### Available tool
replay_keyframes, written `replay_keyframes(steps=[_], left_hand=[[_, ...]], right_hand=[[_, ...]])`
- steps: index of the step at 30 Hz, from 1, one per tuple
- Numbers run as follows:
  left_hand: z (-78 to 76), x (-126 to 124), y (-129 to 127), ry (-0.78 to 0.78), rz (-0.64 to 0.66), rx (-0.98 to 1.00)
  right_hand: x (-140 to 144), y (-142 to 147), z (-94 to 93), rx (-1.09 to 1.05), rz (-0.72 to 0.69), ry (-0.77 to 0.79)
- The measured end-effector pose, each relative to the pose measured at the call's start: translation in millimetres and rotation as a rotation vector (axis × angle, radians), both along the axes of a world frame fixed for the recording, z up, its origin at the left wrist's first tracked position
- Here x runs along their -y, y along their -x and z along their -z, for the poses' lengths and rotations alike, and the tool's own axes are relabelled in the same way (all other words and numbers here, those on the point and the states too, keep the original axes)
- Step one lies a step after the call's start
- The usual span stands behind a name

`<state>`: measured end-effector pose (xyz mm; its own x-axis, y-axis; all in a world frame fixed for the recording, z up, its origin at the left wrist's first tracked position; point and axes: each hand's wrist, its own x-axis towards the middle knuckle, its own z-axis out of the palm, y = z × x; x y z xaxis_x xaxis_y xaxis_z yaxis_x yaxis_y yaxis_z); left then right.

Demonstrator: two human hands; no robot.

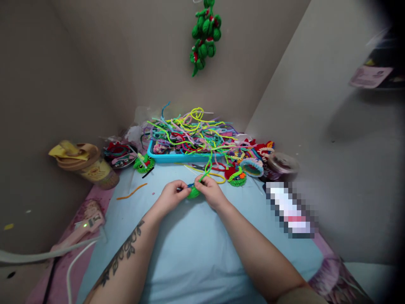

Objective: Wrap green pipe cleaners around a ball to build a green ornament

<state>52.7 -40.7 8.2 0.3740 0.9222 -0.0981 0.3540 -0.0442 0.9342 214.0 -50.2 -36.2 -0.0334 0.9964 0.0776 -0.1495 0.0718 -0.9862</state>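
My left hand [174, 196] pinches the left side of a small bright green crocheted piece [193, 193]. On its other side my right hand [212, 194] grips the same piece, fingers closed. A light green yarn strand [209, 164] runs up from my right fingers towards the tray. Something small and blue [190, 185] shows between the hands; its kind is unclear. Just beyond lie scissors with red handles [216, 166] and a yellow loop-shaped handle [222, 177]. Green crocheted figures rest to the left [144, 164] and to the right [237, 177].
A blue tray [180, 158] heaped with coloured yarn strands [193, 133] stands at the back. At left are a tilted cup [98, 169], an orange strand [132, 192] and a pink power strip [90, 223]. A jar [281, 165] and a blurred-out phone-like device [291, 210] sit right. Green crocheted figures [207, 36] hang above.
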Motion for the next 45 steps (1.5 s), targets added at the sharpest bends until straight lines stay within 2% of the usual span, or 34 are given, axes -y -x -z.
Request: replay_keyframes(steps=[3, 8, 13, 18, 22, 26, 34, 42, 45], left_hand=[[3.3, -1, 0, -0.019, -0.009, 0.000], [6.4, -1, 0, 0.077, 0.092, 0.166], [8.7, -2, 0, 0.123, 0.083, 0.189], [12.1, -3, 0, 0.147, 0.098, 0.174], [12.9, -3, 0, 0.138, 0.071, 0.156], [12.1, -2, -1, 0.101, -0.008, 0.129], [3.4, -1, 1, 0.087, -0.020, 0.114], [0.8, -3, 4, 0.069, 0.011, 0.136], [0.9, -3, 5, 0.088, 0.028, 0.172]], right_hand=[[0, -1, 0.8, 0.019, 0.004, 0.006], [-1, -1, -1.2, -0.043, 0.029, 0.018], [-3, 2, -3.7, -0.186, 0.079, 0.009], [-2, 4, -3.7, -0.191, 0.087, 0.009], [-1, 6, -5.1, -0.188, 0.115, 0.012], [0, 10, -6.3, -0.218, 0.136, 0.032], [2, 11, -8.8, -0.313, 0.093, 0.078], [1, 3, -10.0, -0.260, -0.007, 0.095], [0, 0, -9.8, -0.234, 0.014, 0.077]])
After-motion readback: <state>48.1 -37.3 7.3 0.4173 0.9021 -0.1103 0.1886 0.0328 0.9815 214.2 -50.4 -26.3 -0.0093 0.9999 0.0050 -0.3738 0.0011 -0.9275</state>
